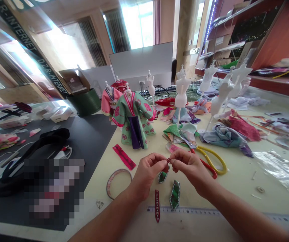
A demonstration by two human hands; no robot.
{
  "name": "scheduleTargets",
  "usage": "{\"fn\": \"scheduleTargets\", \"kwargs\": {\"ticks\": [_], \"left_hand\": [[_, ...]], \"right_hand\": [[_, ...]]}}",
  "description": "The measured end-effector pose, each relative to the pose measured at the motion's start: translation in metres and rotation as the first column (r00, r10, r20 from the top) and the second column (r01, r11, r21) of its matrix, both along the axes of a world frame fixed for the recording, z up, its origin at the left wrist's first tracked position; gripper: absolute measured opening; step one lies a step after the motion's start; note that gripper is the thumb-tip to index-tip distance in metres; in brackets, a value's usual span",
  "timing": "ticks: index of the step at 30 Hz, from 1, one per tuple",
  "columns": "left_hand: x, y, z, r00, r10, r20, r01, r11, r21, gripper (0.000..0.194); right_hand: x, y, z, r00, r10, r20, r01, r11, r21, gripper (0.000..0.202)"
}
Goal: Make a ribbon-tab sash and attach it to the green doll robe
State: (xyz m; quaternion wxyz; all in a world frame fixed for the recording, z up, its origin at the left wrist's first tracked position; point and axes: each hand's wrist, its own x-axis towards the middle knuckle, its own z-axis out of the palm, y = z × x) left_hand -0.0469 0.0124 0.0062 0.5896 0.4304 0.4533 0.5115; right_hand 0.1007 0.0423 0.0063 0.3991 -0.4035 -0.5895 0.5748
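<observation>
My left hand (151, 169) and my right hand (186, 167) meet in front of me, thumbs and fingertips pinched on a small dark red strip (168, 161); most of it is hidden by the fingers. Just below the fingertips lies a green pointed fabric piece with a beaded edge (163, 176), partly covered. A second green beaded piece (175, 195) rests on the table nearer to me. Left of that one is a dark red studded strip (157, 205), its lower end across a clear ruler (199, 211).
Scissors with yellow and red handles (211, 159) lie beyond my right hand. A tape roll (118, 183) and a pink fabric strip (124, 156) are at left. A doll form in a green robe (134, 117) stands behind, with white mannequins (182, 90) and fabric scraps (225, 134) to its right.
</observation>
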Motion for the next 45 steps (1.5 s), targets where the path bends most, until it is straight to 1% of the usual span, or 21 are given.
{"fn": "scheduleTargets", "kwargs": {"ticks": [6, 14, 23, 30, 35, 40, 45], "left_hand": [[0.0016, 0.0003, 0.0018, 0.999, 0.035, -0.031, -0.034, 0.999, 0.006, 0.005], [0.0015, 0.0007, 0.0018, 0.996, 0.053, -0.068, -0.052, 0.998, 0.018, 0.007], [0.0030, 0.0011, 0.0044, 0.995, 0.046, -0.093, -0.046, 0.999, 0.002, 0.008], [0.0013, 0.0003, 0.0030, 0.996, 0.029, -0.082, -0.028, 1.000, 0.009, 0.010], [0.0012, 0.0000, 0.0016, 0.997, 0.028, -0.071, -0.027, 1.000, 0.010, 0.008], [0.0018, 0.0007, 0.0022, 0.994, 0.033, -0.099, -0.034, 0.999, -0.005, 0.006], [-0.0005, 0.0004, 0.0019, 0.996, 0.032, -0.078, -0.031, 0.999, 0.014, 0.012]], "right_hand": [[-0.0003, -0.0003, -0.0007, 1.000, 0.018, 0.008, -0.018, 1.000, 0.005, 0.006], [-0.0007, -0.0001, -0.0011, 1.000, 0.026, 0.013, -0.027, 1.000, 0.009, 0.006], [-0.0006, 0.0000, -0.0025, 0.999, 0.036, -0.014, -0.036, 0.999, 0.002, 0.006], [-0.0005, 0.0006, -0.0013, 1.000, 0.026, 0.009, -0.026, 1.000, 0.003, 0.006], [-0.0015, 0.0010, -0.0022, 1.000, 0.027, 0.005, -0.027, 1.000, 0.003, 0.005], [-0.0012, -0.0002, -0.0014, 0.999, 0.033, 0.007, -0.033, 0.999, 0.000, 0.006], [-0.0006, -0.0011, 0.0001, 0.999, 0.027, 0.023, -0.027, 1.000, 0.013, 0.008]]}}
